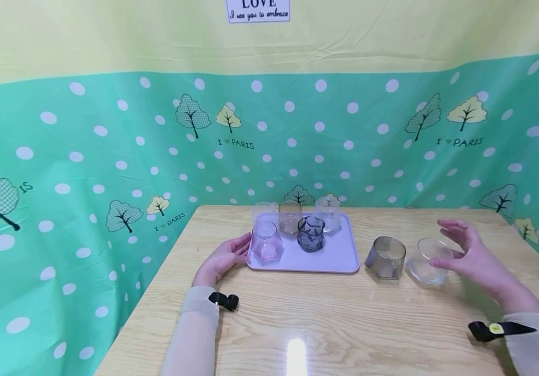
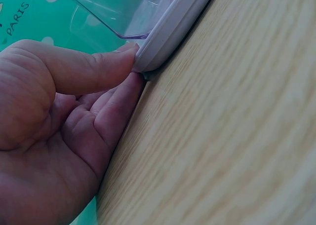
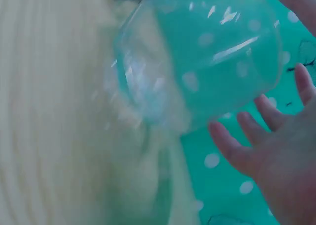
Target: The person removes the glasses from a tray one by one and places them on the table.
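Note:
At the left end of a pale purple tray (image 1: 330,261), my left hand (image 1: 222,259) pinches the rim; the left wrist view shows the thumb (image 2: 94,69) against the tray's corner and fingers lower down. Just inside that corner stands a pink-tinted glass (image 1: 267,245). To the right of the tray, my right hand (image 1: 473,256) is spread around the right side of a clear glass (image 1: 426,269) on the table. In the right wrist view its fingers (image 3: 229,141) are extended beside the clear glass (image 3: 222,62); whether they touch it I cannot tell.
A grey-brown glass (image 1: 387,261) stands between the tray and the clear glass. On the tray are a dark grey glass (image 1: 311,237), an amber glass (image 1: 290,219) and two clear ones at the back. A green dotted curtain (image 1: 156,136) hangs behind the wooden table (image 1: 344,324).

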`<state>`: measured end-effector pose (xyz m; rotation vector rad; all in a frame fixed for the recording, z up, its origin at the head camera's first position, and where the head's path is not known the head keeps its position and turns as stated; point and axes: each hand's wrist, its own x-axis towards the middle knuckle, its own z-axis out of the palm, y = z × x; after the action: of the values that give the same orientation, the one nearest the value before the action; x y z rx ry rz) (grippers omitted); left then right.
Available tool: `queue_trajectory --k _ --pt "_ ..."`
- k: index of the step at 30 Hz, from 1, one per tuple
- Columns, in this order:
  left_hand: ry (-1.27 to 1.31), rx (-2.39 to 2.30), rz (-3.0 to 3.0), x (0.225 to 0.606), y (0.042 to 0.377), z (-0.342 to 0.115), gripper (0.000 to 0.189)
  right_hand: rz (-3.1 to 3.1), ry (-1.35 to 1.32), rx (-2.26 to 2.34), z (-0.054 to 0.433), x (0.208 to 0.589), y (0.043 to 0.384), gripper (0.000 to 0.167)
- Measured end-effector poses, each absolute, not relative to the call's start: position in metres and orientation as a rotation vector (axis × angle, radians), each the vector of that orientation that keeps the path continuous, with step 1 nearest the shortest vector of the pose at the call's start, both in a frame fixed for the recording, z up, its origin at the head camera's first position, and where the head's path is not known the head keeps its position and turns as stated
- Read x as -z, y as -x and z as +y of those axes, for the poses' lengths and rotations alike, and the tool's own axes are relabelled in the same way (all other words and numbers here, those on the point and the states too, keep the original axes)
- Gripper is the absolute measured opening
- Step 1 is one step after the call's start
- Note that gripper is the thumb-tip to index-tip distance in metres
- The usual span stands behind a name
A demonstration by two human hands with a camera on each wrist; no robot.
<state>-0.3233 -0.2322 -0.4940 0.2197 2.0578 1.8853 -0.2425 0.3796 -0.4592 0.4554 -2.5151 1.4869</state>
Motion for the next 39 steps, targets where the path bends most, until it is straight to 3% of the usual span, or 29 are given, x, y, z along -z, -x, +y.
queue_trajectory --k 10,20,29,39 --pt "-0.234 -1.877 2.072 0.495 0.325 -0.233 0.089 -1.920 -0.561 -2.015 0.329 0.413 0.235 0.086" --pt "-0.201 -1.903 2.063 0.496 0.326 -0.233 0.091 -1.947 -0.501 -1.966 0.224 0.377 0.235 0.065" --pt "-0.200 -1.908 2.060 0.498 0.325 -0.231 0.089 -2.310 -0.423 -1.866 0.146 0.418 0.266 0.081" --pt "-0.207 -1.893 2.079 0.498 0.325 -0.232 0.089 -2.400 -0.256 -1.761 0.112 0.461 0.299 0.092"
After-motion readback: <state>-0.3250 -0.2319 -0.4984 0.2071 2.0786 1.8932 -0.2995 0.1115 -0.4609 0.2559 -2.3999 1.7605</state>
